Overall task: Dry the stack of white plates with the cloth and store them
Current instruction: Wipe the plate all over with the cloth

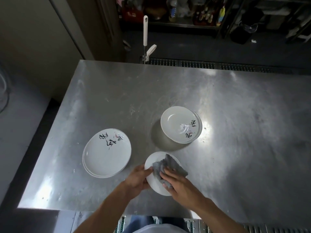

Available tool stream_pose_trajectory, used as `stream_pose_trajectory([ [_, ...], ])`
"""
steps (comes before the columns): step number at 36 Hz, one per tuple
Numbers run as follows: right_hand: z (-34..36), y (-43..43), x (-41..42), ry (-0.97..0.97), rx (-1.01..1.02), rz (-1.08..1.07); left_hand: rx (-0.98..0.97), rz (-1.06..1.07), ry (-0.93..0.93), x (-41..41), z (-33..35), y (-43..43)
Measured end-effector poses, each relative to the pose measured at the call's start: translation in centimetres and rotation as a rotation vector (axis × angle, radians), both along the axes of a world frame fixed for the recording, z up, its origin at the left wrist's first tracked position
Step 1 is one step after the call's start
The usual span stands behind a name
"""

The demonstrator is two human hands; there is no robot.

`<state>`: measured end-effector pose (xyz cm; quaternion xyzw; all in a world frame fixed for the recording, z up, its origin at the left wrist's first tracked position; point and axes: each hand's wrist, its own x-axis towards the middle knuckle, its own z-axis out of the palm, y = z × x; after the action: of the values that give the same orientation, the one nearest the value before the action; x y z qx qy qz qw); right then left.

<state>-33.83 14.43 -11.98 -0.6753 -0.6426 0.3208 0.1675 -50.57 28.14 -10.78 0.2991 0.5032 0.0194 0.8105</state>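
Note:
A white plate [154, 160] is held above the steel table [235, 132], near its front edge. My left hand [138, 179] grips the plate's left rim. A grey cloth [170, 165] lies bunched on the plate's face, and my right hand [178, 184] presses on it with the fingers curled into the fabric. One stack of white plates with black brush writing [106, 153] sits to the left of the hands. A second stack of similar plates [180, 124] stands further back, to the right.
A white-handled tool [145, 31] stands upright behind the table's far edge beside a floor drain grate [202, 64]. Dark shelves with bottles [193, 12] line the back. A wall and a lower surface border the table's left side.

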Motion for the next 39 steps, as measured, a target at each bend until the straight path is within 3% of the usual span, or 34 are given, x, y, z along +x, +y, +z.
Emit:
stream_pose_trajectory([
  [7, -1.5, 1.5, 0.6, -0.106, -0.127, -0.125, -0.002, -0.003, -0.01, 0.1, 0.3, -0.7],
  [10, -1.4, 3.0, -0.8, -0.049, -0.138, -0.184, -0.002, -0.007, -0.019, 0.0, 0.3, -0.7],
  [17, 0.0, 1.7, -1.4, 0.146, 0.026, -0.005, 0.036, 0.017, -0.037, -0.7, -0.2, -0.1],
  [21, -0.2, -0.3, -0.1, 0.087, 0.019, 0.006, 0.047, 0.028, -0.016, -0.6, -0.2, -0.3],
  [24, -0.8, -0.4, 0.2, 0.052, -0.026, -0.203, 0.068, 0.023, 0.005, -0.4, 0.0, -0.6],
  [29, -0.5, 3.1, -1.5, 0.179, -0.078, -0.624, 0.119, -0.058, 0.013, -0.1, 0.4, -0.5],
  [31, -0.2, 4.1, -2.3, 0.207, -0.043, -0.567, 0.136, -0.096, -0.003, -0.1, 0.7, -0.1],
  [35, -0.4, 3.8, -2.7, 0.152, 0.07, -0.133, 0.183, -0.212, -0.023, -0.6, 1.3, 0.6],
  [39, -0.9, 3.8, -0.9, 0.134, -0.019, -0.398, 0.151, -0.198, -0.009, -1.0, 1.5, 0.4],
])
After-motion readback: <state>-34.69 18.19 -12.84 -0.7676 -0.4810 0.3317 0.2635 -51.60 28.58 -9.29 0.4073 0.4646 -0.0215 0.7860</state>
